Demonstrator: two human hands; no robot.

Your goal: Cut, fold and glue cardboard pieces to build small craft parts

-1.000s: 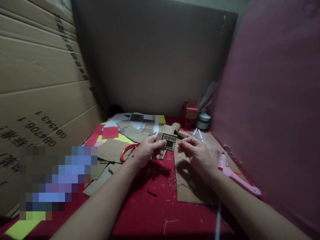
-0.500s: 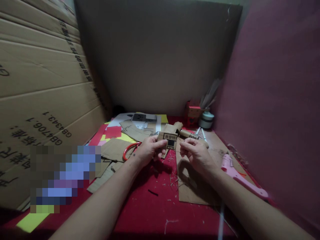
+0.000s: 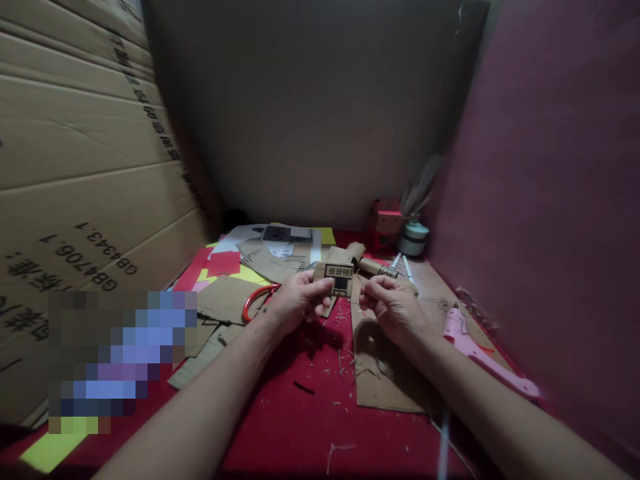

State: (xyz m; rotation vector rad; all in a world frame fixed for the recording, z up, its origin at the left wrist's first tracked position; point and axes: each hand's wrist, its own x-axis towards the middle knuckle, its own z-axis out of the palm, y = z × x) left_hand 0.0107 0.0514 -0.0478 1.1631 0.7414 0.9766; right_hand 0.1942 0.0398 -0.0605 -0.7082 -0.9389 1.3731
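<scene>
Between the thumb and fingers of my left hand (image 3: 301, 298) is a small piece of cardboard (image 3: 341, 272), brown with black printing on the side toward me. Just to its right, my right hand (image 3: 384, 298) has thumb and fingertips pinched together, apart from the cardboard; whatever they hold, if anything, is too small to make out. Below my right hand lies a flat cardboard sheet (image 3: 390, 390). Red-handled scissors (image 3: 249, 307) rest by my left wrist, their blades mostly hidden behind the hand.
A pink glue gun (image 3: 493, 367) lies at the right. Coloured paper (image 3: 223, 263) and cardboard scraps (image 3: 225, 298) spread over the left and back of the red cloth (image 3: 300, 433). A red box (image 3: 387, 223) and a pale green jar (image 3: 413, 238) stand behind. A large carton (image 3: 75, 147) walls the left.
Both hands keep nearly the same pose, with the cardboard piece in the left. The view has shifted slightly.
</scene>
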